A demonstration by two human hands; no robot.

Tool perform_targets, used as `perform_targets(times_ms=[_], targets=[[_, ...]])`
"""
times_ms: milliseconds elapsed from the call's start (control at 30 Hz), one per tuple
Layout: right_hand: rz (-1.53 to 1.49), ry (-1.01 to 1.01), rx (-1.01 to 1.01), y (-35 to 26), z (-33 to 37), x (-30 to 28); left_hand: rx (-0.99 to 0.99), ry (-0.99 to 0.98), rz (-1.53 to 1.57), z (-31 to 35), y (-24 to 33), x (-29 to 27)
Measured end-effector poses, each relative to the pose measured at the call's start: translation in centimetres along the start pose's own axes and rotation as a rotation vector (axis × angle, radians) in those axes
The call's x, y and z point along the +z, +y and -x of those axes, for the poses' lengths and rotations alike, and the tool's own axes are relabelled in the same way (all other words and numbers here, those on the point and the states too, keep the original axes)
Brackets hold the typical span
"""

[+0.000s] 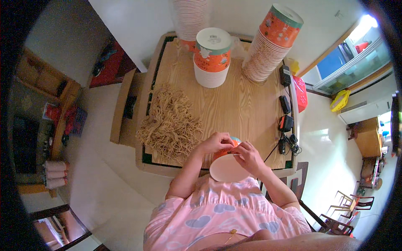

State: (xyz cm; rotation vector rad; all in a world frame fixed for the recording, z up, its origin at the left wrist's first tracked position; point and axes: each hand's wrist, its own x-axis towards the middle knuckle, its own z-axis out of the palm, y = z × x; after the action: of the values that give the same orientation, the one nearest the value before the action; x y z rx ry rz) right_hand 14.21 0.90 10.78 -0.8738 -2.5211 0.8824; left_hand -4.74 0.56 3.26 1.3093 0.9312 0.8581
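A paper bucket (229, 169), orange outside with a teal band, lies tipped at the table's near edge against my body. Its wide white mouth faces me. My left hand (217, 142) is closed at the bucket's side, fingertips pinched near the teal end. Close beside it my right hand (249, 158) grips the same side, nearer the rim. Whether a cord is between my fingertips is too small to tell. Left of my hands lies a heap of tan cords (171, 125).
Nested paper buckets stand at the back: a short stack (211, 75), a tall leaning one (268, 46) and another tall stack (188, 19). Black power adapters (285, 123) with cables line the table's right edge. A cardboard box (125, 113) stands left of the wooden table (226, 108).
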Motion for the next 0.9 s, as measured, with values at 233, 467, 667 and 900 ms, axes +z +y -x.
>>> perform_targets(times_ms=[233,467,667,900], targets=[[-0.016,0.055,0.087,-0.2,-0.2,0.3,0.013,0.006,-0.041,-0.3,-0.4,0.4],[0.03,0.05,0.134,-0.2,-0.1,0.5,0.153,0.045,-0.038,-0.3,-1.2,0.9],[0.021,0.093,0.176,-0.4,0.0,0.7,0.043,0.024,0.012,-0.1,-0.2,0.8],[0.051,0.085,0.172,-0.4,0.1,0.8,-0.011,0.012,0.066,0.1,-0.1,0.8]])
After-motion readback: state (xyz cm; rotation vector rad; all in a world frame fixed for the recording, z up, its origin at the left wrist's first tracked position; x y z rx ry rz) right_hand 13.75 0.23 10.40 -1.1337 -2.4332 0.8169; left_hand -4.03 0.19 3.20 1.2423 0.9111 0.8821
